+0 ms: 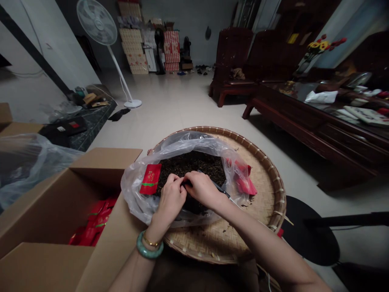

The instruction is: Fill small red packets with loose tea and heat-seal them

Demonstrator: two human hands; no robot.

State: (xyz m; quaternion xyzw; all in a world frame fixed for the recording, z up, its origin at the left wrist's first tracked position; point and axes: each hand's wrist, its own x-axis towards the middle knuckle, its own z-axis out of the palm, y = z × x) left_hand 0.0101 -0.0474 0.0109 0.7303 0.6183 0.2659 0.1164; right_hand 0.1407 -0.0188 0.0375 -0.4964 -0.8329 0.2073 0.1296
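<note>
My left hand point(172, 196) and my right hand point(203, 188) meet fingertip to fingertip, both closed in a pinch. Whatever is between the fingers is hidden. Beneath them lie dark, dried tea-like leaves point(194, 160) in an open clear plastic bag point(133, 202). The bag rests on a round woven bamboo tray point(270, 174). A flat red packet point(150, 179) with gold print and a green band lies left of my hands, on the leaves and bag. Crumpled red packets point(246, 182) sit at the bag's right side. Part of a dark, slim object point(223, 191) shows beside my right wrist.
An open cardboard box point(39, 215) at my left holds several red packets point(95, 223). Right of the tray stands a round black base point(313, 231) with a pole. Farther off are a white fan point(99, 22), a dark wooden table point(304, 121) and stacked boxes point(132, 44).
</note>
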